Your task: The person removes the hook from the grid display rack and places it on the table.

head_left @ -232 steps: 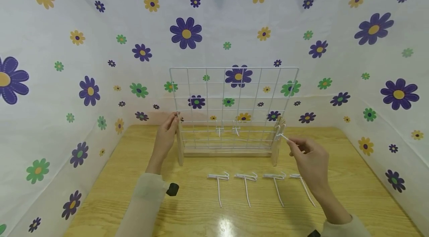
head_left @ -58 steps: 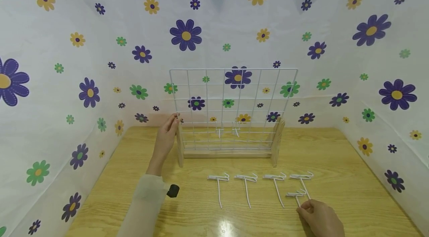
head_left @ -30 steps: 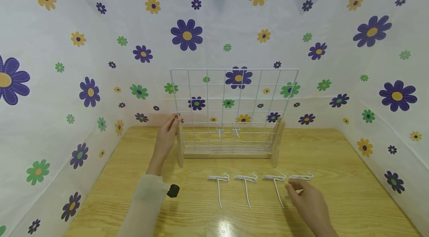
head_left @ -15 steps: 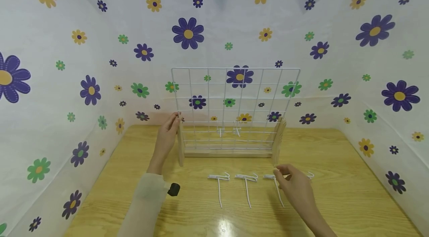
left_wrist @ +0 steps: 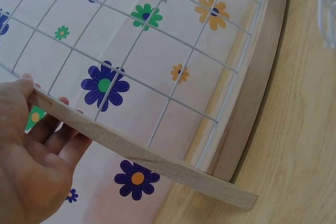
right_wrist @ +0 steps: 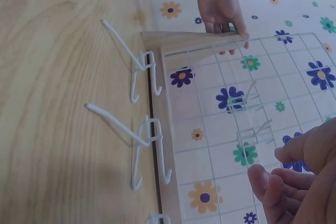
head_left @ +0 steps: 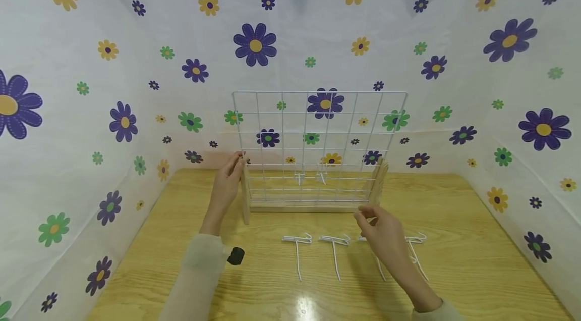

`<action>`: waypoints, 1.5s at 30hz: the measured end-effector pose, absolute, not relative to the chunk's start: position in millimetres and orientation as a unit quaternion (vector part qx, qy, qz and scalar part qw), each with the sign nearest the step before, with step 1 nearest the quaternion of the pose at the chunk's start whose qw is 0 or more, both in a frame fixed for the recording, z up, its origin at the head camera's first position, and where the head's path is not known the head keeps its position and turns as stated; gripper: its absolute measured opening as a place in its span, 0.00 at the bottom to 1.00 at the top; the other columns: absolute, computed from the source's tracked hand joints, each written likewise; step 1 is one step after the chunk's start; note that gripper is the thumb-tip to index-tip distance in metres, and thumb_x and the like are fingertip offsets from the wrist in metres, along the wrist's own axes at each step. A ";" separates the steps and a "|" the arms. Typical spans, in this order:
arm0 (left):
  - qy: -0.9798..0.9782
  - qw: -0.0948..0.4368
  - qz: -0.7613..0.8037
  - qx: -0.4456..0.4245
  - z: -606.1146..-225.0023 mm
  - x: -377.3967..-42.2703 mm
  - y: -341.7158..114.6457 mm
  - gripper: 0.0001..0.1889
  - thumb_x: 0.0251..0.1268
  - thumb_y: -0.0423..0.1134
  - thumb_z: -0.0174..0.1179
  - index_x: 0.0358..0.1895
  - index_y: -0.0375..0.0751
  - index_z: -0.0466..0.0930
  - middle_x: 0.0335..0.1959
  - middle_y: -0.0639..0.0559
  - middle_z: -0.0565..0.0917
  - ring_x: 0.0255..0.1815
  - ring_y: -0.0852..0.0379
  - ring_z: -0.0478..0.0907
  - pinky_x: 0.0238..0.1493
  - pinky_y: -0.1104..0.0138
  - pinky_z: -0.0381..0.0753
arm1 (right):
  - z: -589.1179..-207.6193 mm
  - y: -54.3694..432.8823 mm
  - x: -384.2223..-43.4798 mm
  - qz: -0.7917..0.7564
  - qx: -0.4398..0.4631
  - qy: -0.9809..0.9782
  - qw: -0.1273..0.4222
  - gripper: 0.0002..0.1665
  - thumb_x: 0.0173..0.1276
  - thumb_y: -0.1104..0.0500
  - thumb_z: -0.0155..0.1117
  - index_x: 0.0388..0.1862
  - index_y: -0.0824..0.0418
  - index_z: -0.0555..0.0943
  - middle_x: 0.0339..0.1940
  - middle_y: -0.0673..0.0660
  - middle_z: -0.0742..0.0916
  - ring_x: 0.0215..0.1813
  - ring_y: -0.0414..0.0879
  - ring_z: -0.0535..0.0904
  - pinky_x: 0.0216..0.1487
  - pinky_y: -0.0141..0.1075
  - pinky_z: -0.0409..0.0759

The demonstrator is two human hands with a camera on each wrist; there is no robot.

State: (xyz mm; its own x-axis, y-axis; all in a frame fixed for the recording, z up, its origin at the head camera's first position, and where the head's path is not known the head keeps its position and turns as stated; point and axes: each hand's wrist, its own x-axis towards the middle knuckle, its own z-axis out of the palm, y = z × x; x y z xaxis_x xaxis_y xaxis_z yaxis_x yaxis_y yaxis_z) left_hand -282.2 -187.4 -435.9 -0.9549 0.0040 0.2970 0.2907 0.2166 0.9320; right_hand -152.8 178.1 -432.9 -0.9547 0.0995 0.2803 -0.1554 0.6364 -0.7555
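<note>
The left hand [head_left: 226,182] grips the pale wooden side post [left_wrist: 147,156] of the upright white wire grid panel [head_left: 303,133], apparently to steady it. The right hand [head_left: 385,234], loosely bent and holding nothing, hovers before its lower right. White T-shaped wire hooks [head_left: 334,242] lie rowed on the yellow wood-grain table [head_left: 254,285] (presumably for easy reach); two similar hooks [head_left: 322,178] hang on the grid.
</note>
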 end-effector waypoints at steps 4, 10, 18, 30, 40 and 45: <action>-0.770 0.115 -0.620 -0.095 -435.4 -281.7 -187.2 0.30 0.85 0.52 0.47 0.79 0.40 0.64 0.76 0.44 0.70 0.76 0.45 0.67 0.73 0.53 0.72 | -431.4 171.2 -162.9 0.431 0.033 -0.887 0.164 0.13 0.75 0.60 0.67 0.51 0.69 0.86 0.38 0.59 0.89 0.25 0.46 0.83 0.16 0.31 0.77; -0.775 0.112 -0.615 -0.090 -436.2 -283.3 -187.3 0.30 0.85 0.55 0.46 0.79 0.42 0.64 0.76 0.45 0.71 0.76 0.46 0.67 0.73 0.55 0.72 | -432.6 161.0 -177.2 0.399 0.054 -0.890 0.213 0.11 0.73 0.60 0.70 0.48 0.68 0.87 0.36 0.58 0.90 0.26 0.43 0.80 0.18 0.29 0.75; -0.769 0.109 -0.624 -0.089 -434.9 -281.9 -187.5 0.29 0.86 0.51 0.46 0.80 0.41 0.63 0.77 0.44 0.68 0.77 0.45 0.66 0.73 0.53 0.72 | -430.0 143.6 -193.0 0.375 0.082 -0.884 0.268 0.14 0.70 0.59 0.73 0.47 0.69 0.86 0.35 0.58 0.90 0.28 0.47 0.83 0.22 0.31 0.78; -0.769 0.115 -0.622 -0.089 -437.4 -283.2 -187.8 0.29 0.85 0.52 0.47 0.79 0.40 0.65 0.75 0.43 0.71 0.76 0.45 0.67 0.72 0.53 0.73 | -430.3 125.2 -212.6 0.353 0.107 -0.880 0.300 0.17 0.67 0.59 0.77 0.48 0.68 0.86 0.34 0.57 0.90 0.27 0.47 0.85 0.19 0.31 0.77; -0.767 0.114 -0.624 -0.091 -436.9 -283.5 -188.2 0.30 0.84 0.54 0.47 0.79 0.41 0.65 0.76 0.45 0.70 0.76 0.46 0.68 0.72 0.55 0.73 | -431.0 115.2 -223.1 0.371 0.118 -0.871 0.299 0.14 0.66 0.63 0.76 0.47 0.69 0.85 0.34 0.59 0.91 0.27 0.49 0.85 0.22 0.36 0.82; -0.763 0.096 -0.633 -0.089 -415.3 -268.2 -183.2 0.27 0.86 0.45 0.46 0.79 0.35 0.63 0.76 0.40 0.68 0.76 0.42 0.66 0.73 0.53 0.71 | -430.8 113.0 -227.2 0.378 0.121 -0.865 0.307 0.11 0.66 0.66 0.75 0.45 0.69 0.86 0.34 0.61 0.91 0.25 0.47 0.83 0.20 0.31 0.77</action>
